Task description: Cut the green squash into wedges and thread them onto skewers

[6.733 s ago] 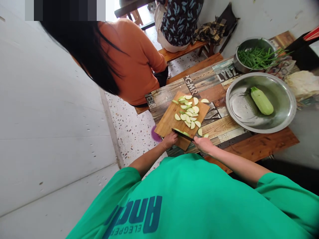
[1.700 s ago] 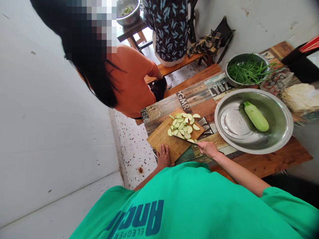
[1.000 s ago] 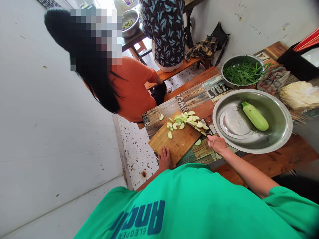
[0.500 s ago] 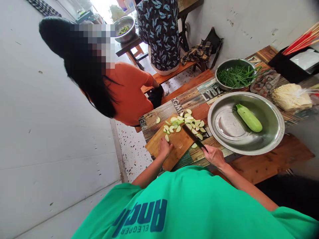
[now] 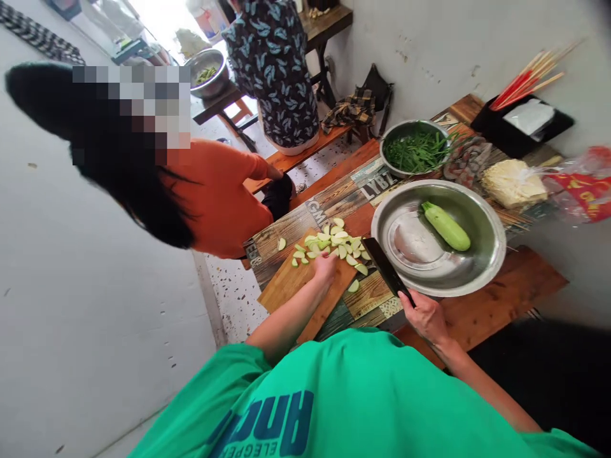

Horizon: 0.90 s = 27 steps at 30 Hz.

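The knife [image 5: 384,267] has swung to 8 o'clock of the basin [image 5: 410,240], right hand [image 5: 426,315] clenched on it; cutting seems paused. The left hand [image 5: 324,268] has reached slices [image 5: 340,235] at 1 o'clock of the board [image 5: 287,282], its pinch, if any, hidden.

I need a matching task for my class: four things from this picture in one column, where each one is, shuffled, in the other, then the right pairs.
Things
1. Knife
2. Whole green squash
3. Long green leaves
4. Red sticks

Places
A. In the black holder
B. In the wide metal basin
C. Gripped by the right hand
D. In the smaller metal bowl beside the basin

Right pairs: 1-C, 2-B, 3-D, 4-A
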Available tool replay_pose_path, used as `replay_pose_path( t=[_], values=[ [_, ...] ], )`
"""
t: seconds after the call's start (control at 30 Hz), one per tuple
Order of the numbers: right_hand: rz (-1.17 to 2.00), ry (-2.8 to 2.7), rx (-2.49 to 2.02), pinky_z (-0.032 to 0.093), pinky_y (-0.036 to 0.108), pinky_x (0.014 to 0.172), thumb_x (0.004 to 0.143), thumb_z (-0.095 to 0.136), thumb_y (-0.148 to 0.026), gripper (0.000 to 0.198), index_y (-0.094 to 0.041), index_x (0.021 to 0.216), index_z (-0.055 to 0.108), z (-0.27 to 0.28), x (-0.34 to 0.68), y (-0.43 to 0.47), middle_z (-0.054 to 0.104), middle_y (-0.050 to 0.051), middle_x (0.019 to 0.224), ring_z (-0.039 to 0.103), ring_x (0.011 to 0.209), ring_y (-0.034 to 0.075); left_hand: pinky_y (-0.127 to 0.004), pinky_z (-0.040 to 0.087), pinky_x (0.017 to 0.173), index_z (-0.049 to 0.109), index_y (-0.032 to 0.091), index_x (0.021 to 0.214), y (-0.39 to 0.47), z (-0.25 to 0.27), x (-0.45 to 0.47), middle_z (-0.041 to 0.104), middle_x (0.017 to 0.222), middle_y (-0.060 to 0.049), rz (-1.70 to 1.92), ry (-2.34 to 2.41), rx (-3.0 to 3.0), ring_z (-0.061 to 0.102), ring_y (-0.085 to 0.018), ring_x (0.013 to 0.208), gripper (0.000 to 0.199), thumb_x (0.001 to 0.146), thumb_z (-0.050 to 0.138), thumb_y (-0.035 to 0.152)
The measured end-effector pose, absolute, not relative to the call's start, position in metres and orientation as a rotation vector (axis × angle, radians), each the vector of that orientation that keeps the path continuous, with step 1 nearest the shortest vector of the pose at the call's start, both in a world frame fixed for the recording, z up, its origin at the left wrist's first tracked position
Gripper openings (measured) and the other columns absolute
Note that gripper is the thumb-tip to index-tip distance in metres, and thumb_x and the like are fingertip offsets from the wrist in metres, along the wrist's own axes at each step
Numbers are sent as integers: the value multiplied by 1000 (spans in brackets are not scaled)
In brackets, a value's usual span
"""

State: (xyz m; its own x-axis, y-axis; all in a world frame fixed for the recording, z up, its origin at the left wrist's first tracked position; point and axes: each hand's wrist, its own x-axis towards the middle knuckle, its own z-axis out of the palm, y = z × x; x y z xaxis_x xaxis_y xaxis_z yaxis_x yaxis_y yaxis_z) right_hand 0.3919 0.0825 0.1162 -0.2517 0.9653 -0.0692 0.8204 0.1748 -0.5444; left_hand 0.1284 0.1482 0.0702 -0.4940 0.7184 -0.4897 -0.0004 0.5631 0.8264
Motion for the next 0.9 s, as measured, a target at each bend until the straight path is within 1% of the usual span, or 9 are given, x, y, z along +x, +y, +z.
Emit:
replay_pose_path(
  t=[0.1,0.17,0.23,0.33,0.4,0.53,0.7,0.8,0.9],
  values=[
    [680,-2010,-1773,43,25,61,96,34,-49,52,-15,87,71,123,409,77,70,10,68,61,60,16,-31,52,81,63,14,96,168,94,153,67,88,-7,847,1817,1148,63,-15,80,20,77,57,16],
    [620,-1883,-1855,44,25,60,95,36,-51,52,-14,86,72,127,423,72,69,10,67,61,59,16,-34,49,91,63,16,105,191,108,179,66,105,-9,710,1581,1687,62,-18,97,27,79,57,17],
    [524,-1755,-1964,44,26,59,94,39,-55,54,-14,82,72,129,440,67,69,10,65,62,57,16,-38,42,103,61,17,113,219,116,211,61,120,-11,505,1300,2160,55,-22,116,33,80,58,19],
    [420,-1585,-2113,44,27,56,89,42,-62,58,-15,70,70,131,465,59,66,9,56,60,51,17,-42,32,110,56,15,125,258,108,263,52,136,-15,246,1047,2583,41,-25,133,39,87,51,18],
    [412,-1488,-2157,46,27,56,87,43,-66,60,-16,69,69,130,478,54,66,8,55,61,49,17,-44,29,110,54,16,129,280,93,297,49,139,-15,157,967,2740,39,-25,135,40,90,46,16],
    [379,-1336,-2202,48,28,54,84,45,-71,60,-17,71,70,127,497,38,68,8,56,62,47,19,-44,30,108,56,17,127,317,59,352,54,136,-15,94,874,2872,45,-25,130,38,91,43,15],
    [286,-1233,-2303,49,28,51,81,45,-73,60,-20,66,68,120,510,10,70,9,58,65,49,21,-42,34,101,57,17,126,342,35,387,64,116,-13,-8,823,2908,56,-24,113,39,91,41,12],
    [326,-1197,-2313,48,28,48,82,47,-70,55,-22,66,69,119,514,0,70,7,57,64,47,20,-39,40,90,64,15,111,346,34,394,67,102,-12,-50,795,2879,58,-24,102,30,90,42,13],
    [315,-1155,-2323,48,29,48,82,48,-69,53,-24,65,69,122,514,-2,68,6,54,64,46,21,-37,42,83,66,16,99,342,48,394,65,99,-12,-56,753,2856,57,-25,101,22,88,46,14]
  ],
)
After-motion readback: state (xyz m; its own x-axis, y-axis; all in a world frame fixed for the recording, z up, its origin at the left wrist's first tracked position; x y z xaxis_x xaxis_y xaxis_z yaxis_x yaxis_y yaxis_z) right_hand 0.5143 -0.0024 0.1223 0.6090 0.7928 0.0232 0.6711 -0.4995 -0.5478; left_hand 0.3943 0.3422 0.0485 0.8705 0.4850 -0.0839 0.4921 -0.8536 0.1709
